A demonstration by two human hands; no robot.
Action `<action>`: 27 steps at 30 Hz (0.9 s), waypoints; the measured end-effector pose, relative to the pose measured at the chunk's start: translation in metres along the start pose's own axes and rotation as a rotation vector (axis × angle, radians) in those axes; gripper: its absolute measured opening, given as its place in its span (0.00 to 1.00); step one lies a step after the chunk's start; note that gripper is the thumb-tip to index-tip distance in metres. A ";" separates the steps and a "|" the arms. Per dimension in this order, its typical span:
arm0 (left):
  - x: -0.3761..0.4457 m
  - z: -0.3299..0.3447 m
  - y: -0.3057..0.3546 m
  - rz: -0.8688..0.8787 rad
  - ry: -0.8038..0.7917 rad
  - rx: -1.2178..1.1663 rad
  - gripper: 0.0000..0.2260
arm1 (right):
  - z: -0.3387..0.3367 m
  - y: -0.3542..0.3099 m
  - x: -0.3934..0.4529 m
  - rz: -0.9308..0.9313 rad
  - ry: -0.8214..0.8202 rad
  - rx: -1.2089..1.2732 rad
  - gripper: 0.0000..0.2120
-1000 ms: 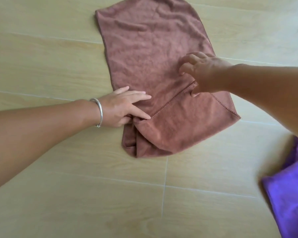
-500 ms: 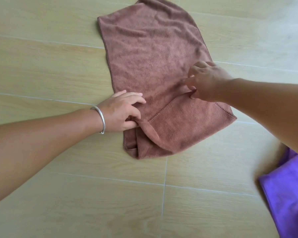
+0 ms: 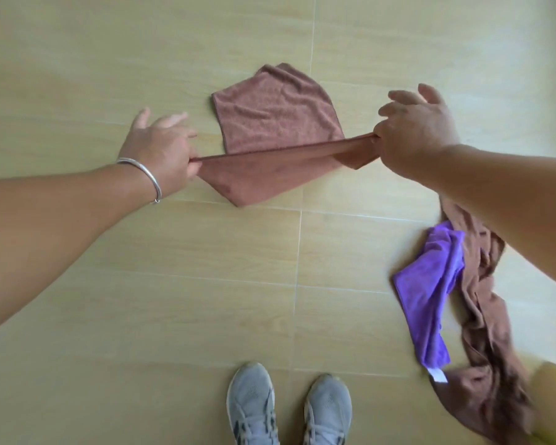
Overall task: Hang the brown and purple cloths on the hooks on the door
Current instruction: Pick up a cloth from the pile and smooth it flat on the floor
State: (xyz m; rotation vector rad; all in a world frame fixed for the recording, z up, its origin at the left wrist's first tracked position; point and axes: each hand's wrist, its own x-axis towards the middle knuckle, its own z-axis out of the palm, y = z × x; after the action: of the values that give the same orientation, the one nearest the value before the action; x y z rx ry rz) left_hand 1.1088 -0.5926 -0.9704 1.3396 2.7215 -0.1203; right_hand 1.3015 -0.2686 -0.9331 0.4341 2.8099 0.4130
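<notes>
Brown cloth (image 3: 272, 115): the landmark; held up by one edge, that edge pulled into a taut line between the two hands, the far part spread flat on the floor beyond the line, a folded corner hanging on the near side of it.
Left hand (image 3: 156, 146): at the left end of the taut edge; thumb and a lower finger pinch the cloth corner, the remaining fingers spread open and point away over the floor.
Right hand (image 3: 416, 130): at the right end of the taut edge; thumb and curled fingers grip a bunched corner of the cloth, the other fingers extended beyond it.
Cloth relative to grip: the cloth spans the gap between the two pinches, its body lying past the hands and its hanging corner drooping just below the edge, nearer the left hand.
Bracelet (image 3: 142, 175): a silver band on the left wrist, left of the brown cloth.
Purple cloth (image 3: 430, 290): crumpled on the floor, well apart from the brown cloth, on its near right side; a white tag shows at its near end.
Second brown cloth (image 3: 485, 332): a long rumpled strip touching the purple cloth's right side, partly under the right forearm.
Shoes (image 3: 286, 409): a grey pair on the near side of the brown cloth, toes pointing toward it.
Floor (image 3: 77, 59): pale wood-look tiles with thin joints under all items.
</notes>
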 end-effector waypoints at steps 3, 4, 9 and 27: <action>-0.004 -0.094 -0.024 0.009 0.112 0.021 0.09 | -0.086 0.020 -0.010 0.046 0.021 0.043 0.13; -0.007 -0.123 -0.031 0.006 0.145 0.016 0.08 | -0.113 0.027 -0.013 0.048 0.032 0.060 0.13; -0.041 -0.234 -0.048 0.035 0.205 -0.011 0.06 | -0.214 0.051 -0.046 0.008 0.036 0.152 0.13; -0.214 -0.187 0.008 0.148 -0.201 -0.166 0.11 | -0.149 -0.009 -0.219 -0.238 -0.282 0.297 0.15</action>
State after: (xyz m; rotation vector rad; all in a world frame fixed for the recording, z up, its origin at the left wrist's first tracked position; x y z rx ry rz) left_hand 1.2339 -0.7336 -0.7577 1.3928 2.4024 -0.0148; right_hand 1.4552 -0.3838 -0.7506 0.1916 2.6059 -0.1099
